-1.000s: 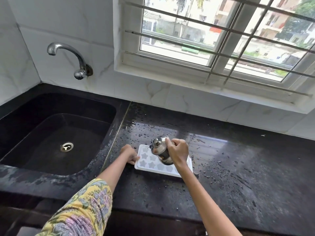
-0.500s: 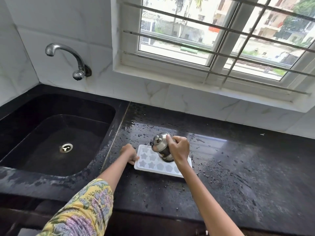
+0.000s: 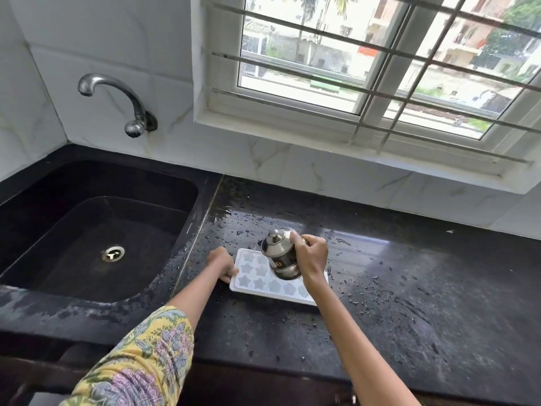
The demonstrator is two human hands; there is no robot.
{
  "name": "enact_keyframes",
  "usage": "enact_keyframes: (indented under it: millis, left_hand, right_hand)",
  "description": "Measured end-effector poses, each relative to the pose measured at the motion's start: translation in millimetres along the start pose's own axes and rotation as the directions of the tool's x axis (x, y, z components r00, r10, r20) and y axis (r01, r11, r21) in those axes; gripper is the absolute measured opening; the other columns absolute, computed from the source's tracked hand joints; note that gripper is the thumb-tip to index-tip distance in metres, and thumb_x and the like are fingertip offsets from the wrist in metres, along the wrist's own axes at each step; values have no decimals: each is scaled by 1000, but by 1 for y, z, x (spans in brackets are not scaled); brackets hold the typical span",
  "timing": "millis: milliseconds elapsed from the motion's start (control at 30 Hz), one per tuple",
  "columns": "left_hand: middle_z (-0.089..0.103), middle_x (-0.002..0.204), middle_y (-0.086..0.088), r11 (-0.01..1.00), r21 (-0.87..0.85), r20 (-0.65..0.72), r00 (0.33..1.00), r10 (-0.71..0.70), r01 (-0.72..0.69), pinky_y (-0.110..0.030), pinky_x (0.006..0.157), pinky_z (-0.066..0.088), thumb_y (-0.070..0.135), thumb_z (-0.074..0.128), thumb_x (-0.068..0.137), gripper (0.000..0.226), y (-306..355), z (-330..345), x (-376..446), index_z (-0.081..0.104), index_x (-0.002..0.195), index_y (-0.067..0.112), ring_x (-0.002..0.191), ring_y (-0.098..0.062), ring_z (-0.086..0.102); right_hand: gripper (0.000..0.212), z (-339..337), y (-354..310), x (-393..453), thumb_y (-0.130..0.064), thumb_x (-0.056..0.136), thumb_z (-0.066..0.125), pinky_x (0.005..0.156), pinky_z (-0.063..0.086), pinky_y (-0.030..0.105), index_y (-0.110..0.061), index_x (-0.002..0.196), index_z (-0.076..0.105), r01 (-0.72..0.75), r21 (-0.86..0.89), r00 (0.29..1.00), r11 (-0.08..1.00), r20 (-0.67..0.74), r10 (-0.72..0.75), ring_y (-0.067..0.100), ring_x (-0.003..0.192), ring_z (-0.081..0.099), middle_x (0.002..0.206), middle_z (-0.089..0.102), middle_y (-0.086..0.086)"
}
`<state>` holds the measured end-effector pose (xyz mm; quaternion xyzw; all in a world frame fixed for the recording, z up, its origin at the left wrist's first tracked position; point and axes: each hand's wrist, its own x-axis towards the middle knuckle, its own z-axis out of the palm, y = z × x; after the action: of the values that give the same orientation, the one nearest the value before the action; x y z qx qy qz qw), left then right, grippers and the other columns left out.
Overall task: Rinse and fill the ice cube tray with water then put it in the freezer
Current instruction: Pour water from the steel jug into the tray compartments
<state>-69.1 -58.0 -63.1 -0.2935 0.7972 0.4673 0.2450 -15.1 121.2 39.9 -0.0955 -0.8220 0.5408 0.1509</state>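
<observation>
A white ice cube tray (image 3: 263,284) with star-shaped cells lies flat on the wet black counter (image 3: 409,303), right of the sink. My left hand (image 3: 223,263) grips the tray's left edge, fingers curled over its rim. My right hand (image 3: 311,257) grips a small steel jug (image 3: 279,254) with a knobbed lid, tilted to the left over the tray's far left cells. A thin stream of water runs from its spout onto the tray. The jug and my right hand hide the tray's far right part.
A black sink (image 3: 96,238) with a steel drain lies to the left, under a steel wall tap (image 3: 117,98) that is not running. Water drops cover the counter around the tray. A barred window (image 3: 380,60) sits above the white tiled wall.
My right hand has shifted the tilted jug slightly toward the tray's far left cells. The left hand and the tray have stayed in place.
</observation>
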Motion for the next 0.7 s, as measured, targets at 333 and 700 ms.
enact_keyframes:
  millis: [333,700]
  left_hand:
    - [67,109,-21,1000,25,31,1000,2,-2,-30,26,46,-9,64,84,31,3,1,-6,55,113,-14,91,-37,70]
    - [69,108,-21,986,158,16,998,57,-58,-34,54,58,0,71,81,38,-1,1,-5,56,115,-9,86,-29,73]
  right_hand:
    - [47,-4,-3,-1,-22,78,66,52,32,29,-15,40,40,59,22,998,998,31,-60,15,43,30,39,34,-3]
    - [53,-1,18,-26,-24,81,66,46,25,25,-20,40,32,126,-203,989,971,99,-107,10,39,27,37,29,-7]
